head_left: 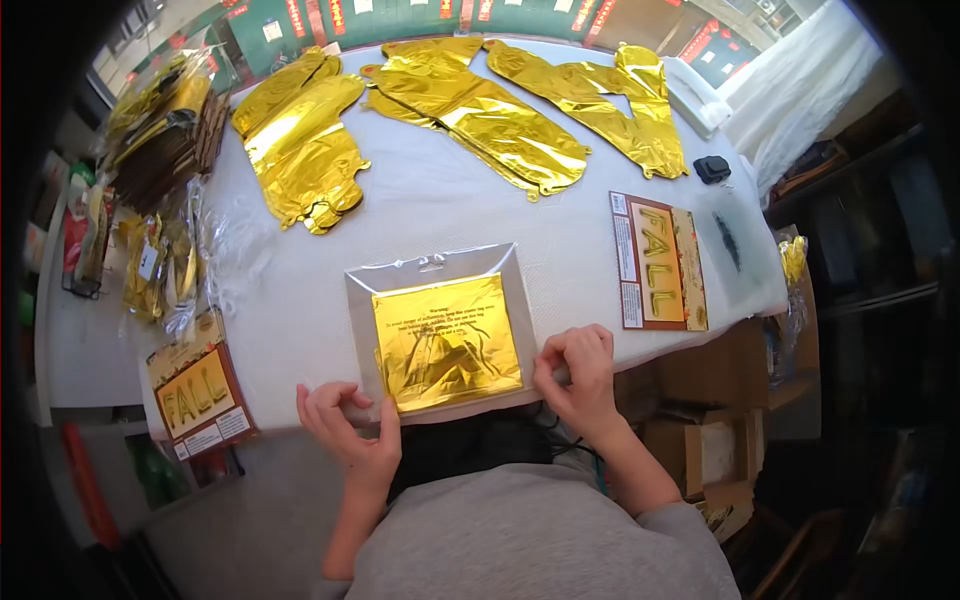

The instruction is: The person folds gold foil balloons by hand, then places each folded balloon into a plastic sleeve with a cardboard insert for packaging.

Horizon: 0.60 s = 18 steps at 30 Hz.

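Head view: clear packet (446,338) at the near edge of the table (565,245), left hand (350,425) half-curled, right hand (580,378) nearly closed, both beside its corners; grip, can't tell!

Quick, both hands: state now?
Left hand: open, fingers apart, at the clear bag's lower-left corner.
Right hand: fingers curled at the bag's right edge; whether it grips can't be told.

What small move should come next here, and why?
Probably slide the clear bag slightly inward on the table: its bottom lies close to the near edge, and the left hand and right hand are near its lower corners.
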Tool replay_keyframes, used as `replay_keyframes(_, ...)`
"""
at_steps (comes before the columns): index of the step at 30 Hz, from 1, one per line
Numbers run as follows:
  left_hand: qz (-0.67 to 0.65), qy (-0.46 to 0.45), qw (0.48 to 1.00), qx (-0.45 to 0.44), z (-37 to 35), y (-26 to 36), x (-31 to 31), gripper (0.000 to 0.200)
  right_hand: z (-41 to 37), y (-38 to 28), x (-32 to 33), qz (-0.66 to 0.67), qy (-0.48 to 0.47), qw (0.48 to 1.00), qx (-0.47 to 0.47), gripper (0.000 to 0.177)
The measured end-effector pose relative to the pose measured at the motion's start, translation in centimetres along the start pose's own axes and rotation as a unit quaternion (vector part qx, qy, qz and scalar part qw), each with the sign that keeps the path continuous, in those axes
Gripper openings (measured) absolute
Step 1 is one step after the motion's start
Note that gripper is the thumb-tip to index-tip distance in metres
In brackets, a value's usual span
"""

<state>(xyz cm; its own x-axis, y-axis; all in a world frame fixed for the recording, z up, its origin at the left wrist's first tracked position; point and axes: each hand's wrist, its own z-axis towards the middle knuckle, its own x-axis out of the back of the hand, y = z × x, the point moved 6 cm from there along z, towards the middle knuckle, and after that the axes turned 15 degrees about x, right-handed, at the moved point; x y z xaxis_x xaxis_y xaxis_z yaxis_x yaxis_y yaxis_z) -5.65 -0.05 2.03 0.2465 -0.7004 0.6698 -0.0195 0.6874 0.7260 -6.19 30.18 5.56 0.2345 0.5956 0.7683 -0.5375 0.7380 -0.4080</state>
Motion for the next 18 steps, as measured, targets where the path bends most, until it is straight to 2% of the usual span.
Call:
replay_keyframes(2, 0.035, 0.015, 0.999, -0.023, 0.9, 0.3, 0.8, 0.056, 0.6, -0.3, -0.6, 0.013, 0.031, 0.999, 0.010, 0.026)
replay_keyframes(3, 0.012, 0.009, 1.000, -0.016, -0.5, 2.3, -0.8, 0.056, -0.3, 0.3, 1.8, -0.007, 0.015, 1.000, 0.011, 0.026)
replay_keyframes(5, 0.040, 0.059, 0.996, -0.056, 0.1, 3.6, 0.4, 0.038, 0.0, -0.4, 1.5, -0.026, 0.048, 0.998, 0.019, 0.032)
replay_keyframes(6, 0.042, 0.057, 0.995, -0.063, 0.2, 3.7, 0.6, 0.038, -0.2, -0.5, 1.3, -0.026, 0.054, 0.998, 0.016, 0.032)
replay_keyframes(8, 0.079, 0.078, 0.985, -0.135, -0.3, 4.6, 0.4, 0.024, -0.7, -2.0, 0.8, -0.106, 0.004, 0.983, 0.151, 0.047)
replay_keyframes(9, 0.077, 0.079, 0.984, -0.141, -0.3, 4.4, 0.4, 0.024, -0.7, -2.7, 0.8, -0.110, 0.008, 0.983, 0.150, 0.047)
replay_keyframes(11, 0.102, 0.034, 0.986, -0.131, -0.4, 3.5, -0.1, 0.023, -0.7, -4.5, -0.8, 0.036, -0.099, 0.983, 0.148, 0.058)
replay_keyframes(13, 0.093, 0.031, 0.987, -0.124, -0.3, 3.7, 0.0, 0.023, -0.8, -4.6, -1.0, 0.009, -0.105, 0.981, 0.162, 0.056)
replay_keyframes(15, 0.084, 0.032, 0.989, -0.117, -0.2, 3.9, 0.0, 0.023, -1.3, -4.3, -0.9, -0.083, -0.136, 0.959, 0.236, 0.051)
replay_keyframes(18, 0.084, 0.028, 0.990, -0.108, -0.2, 3.9, 0.1, 0.023, -1.7, -4.2, -0.5, -0.053, -0.140, 0.957, 0.248, 0.047)
